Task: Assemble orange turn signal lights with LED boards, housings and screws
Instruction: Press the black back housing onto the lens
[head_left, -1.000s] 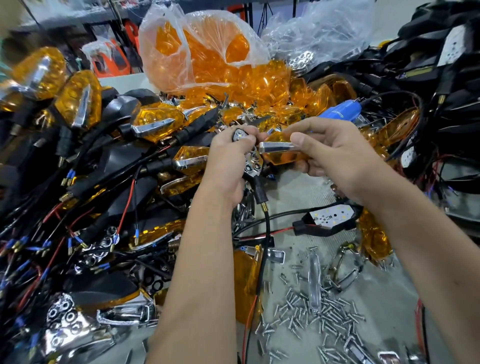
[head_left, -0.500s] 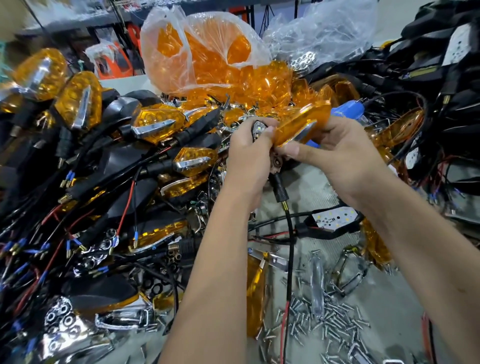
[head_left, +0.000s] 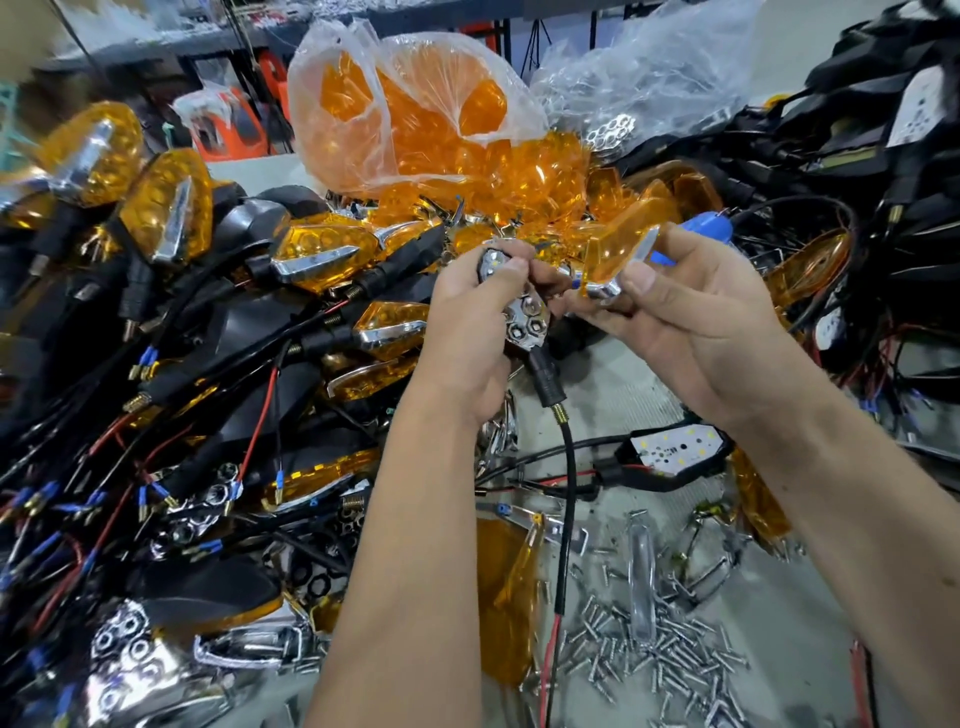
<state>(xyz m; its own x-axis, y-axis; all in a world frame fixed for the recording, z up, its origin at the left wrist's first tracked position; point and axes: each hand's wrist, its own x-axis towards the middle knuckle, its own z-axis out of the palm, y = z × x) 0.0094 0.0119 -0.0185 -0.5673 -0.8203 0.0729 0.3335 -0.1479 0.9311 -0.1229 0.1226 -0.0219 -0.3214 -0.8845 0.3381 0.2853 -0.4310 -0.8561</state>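
While the housing (head_left: 511, 306), with its LED board and chromed reflector, is being gripped by the left hand (head_left: 467, 332), whose fingers (head_left: 511, 267) are being clamped round its upper end, an orange lens (head_left: 621, 249) is being pinched at its chrome edge by the right hand (head_left: 696, 322). Both parts are being held above the surface (head_left: 613, 395), the lens at about two o'clock from the housing and just apart from it. The lens-fitting step is judged to be in hand; next, the lens is likely to need aligning and seating, then fixing with screws (head_left: 670, 660) from the five o'clock heap. Compared with half a second earlier, the lens is being tilted more steeply and carried slightly rightward.
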